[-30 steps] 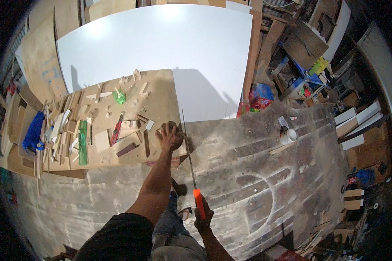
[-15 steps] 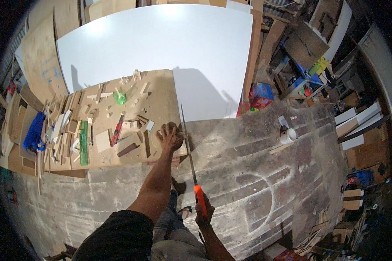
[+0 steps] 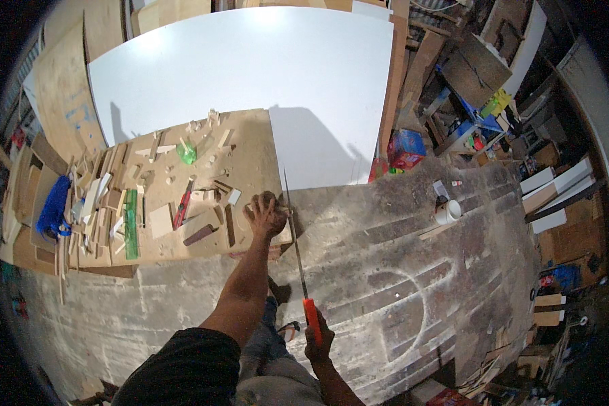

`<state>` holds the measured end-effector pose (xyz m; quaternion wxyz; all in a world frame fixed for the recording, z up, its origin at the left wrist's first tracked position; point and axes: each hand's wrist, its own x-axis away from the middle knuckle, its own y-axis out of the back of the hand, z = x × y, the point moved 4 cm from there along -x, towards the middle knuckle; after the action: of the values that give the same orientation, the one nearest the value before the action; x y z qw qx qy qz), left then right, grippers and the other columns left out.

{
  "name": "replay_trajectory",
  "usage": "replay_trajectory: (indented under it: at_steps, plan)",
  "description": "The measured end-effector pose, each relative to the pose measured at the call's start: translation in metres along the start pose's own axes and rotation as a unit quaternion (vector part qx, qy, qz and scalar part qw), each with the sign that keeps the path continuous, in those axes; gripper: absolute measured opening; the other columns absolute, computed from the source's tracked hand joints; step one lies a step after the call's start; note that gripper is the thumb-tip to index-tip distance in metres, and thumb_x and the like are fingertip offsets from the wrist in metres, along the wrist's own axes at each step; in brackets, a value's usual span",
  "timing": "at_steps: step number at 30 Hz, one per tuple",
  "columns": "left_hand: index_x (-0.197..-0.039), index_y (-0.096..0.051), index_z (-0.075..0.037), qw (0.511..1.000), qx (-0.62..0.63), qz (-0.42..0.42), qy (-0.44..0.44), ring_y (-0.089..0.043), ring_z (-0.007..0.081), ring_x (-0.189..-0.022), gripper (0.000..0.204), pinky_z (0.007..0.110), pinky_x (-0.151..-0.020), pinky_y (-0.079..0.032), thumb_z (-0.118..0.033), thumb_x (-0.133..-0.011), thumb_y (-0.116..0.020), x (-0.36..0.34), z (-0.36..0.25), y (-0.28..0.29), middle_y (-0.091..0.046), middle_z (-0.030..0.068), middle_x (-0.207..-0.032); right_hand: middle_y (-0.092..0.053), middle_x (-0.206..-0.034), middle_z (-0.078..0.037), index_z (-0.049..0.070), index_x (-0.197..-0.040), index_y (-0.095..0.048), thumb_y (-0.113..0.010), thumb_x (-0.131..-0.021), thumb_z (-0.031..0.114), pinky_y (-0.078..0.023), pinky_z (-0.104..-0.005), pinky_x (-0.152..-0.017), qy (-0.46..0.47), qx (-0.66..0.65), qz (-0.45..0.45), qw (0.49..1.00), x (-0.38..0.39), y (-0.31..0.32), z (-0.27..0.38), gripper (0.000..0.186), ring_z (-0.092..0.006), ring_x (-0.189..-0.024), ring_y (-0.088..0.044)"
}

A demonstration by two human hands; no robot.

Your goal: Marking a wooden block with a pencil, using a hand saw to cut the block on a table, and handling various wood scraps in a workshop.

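My left hand (image 3: 266,215) presses at the right edge of the plywood bench top (image 3: 247,149), bent fingers over a small wooden piece (image 3: 287,212) that is mostly hidden. My right hand (image 3: 318,335) grips the orange handle of a handsaw (image 3: 309,318). Its long narrow blade runs upward just right of my left hand, across the piece at the bench edge. Around my left hand lie wood offcuts (image 3: 197,227), a red tool (image 3: 183,206) and a small pale block (image 3: 234,197).
A large white panel (image 3: 237,61) stands behind the bench. Farther left are wood strips (image 3: 101,203), a blue mesh bundle (image 3: 53,206) and a green strip (image 3: 130,223). On the concrete floor (image 3: 358,243) sits a white bucket (image 3: 447,212). Boards and clutter line the right side.
The saw and my right hand moved a little forward, then came back toward my body, now slightly lower than before. My left hand stays at the bench edge.
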<state>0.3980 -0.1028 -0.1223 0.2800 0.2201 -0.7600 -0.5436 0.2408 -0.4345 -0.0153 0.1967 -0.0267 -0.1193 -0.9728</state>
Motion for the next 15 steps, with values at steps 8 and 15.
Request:
replay_trajectory:
  at_steps: [8, 15]
  plan:
    - [-0.149, -0.031, -0.023, 1.0, -0.001, -0.01, 0.001, -0.006, 0.0358, -0.146, 0.086, 0.067, -0.109, -0.002, -0.076, -0.082, -0.042, 0.001, 0.002, 0.001, -0.016, 0.0125, -0.158, -0.069, -0.093, -0.015, -0.001, -0.132, -0.052, -0.058, -0.092, 0.03, -0.047, -0.0321, -0.06, 0.07, 0.041, -0.008, 0.997, -0.01, -0.005, 0.003, 0.051, -0.0146, -0.068, -0.061]
    - [-0.148, -0.033, -0.023, 0.999, 0.007, 0.04, 0.02, -0.002, 0.0348, -0.147, 0.076, 0.065, -0.111, 0.001, -0.066, -0.086, -0.046, 0.004, -0.005, 0.013, -0.012, 0.0108, -0.159, -0.068, -0.081, -0.015, 0.009, -0.137, -0.049, -0.06, -0.086, 0.018, -0.049, -0.0346, -0.055, 0.024, 0.108, 0.026, 0.994, 0.008, 0.008, -0.015, 0.053, -0.0256, -0.061, -0.065]
